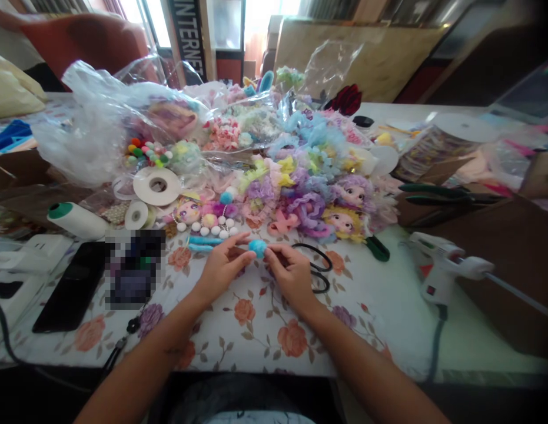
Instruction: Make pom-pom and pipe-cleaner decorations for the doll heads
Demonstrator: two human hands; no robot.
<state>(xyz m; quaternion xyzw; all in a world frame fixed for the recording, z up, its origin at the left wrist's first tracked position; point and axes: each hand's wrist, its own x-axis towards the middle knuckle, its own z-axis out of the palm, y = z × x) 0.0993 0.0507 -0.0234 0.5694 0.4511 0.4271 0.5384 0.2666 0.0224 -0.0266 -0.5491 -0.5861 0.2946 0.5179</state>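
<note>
Both my hands rest on the floral tablecloth (256,330) near the table's front. My left hand (221,268) and my right hand (291,274) pinch a small blue pom-pom (258,247) between their fingertips. A black hair band (320,271) lies under and beside my right hand. Just behind the hands lie blue strips (205,241), white beads (216,227) and small doll-face ornaments (344,221) among purple and yellow ruffled flowers (300,200).
A white glue gun (441,265) lies at the right with its cord over the edge. Green-handled pliers (432,194) lie behind it. A black phone (73,285), ribbon spools (156,185), a thread cone (75,219) and clear bags (88,129) of craft pieces fill the left and back.
</note>
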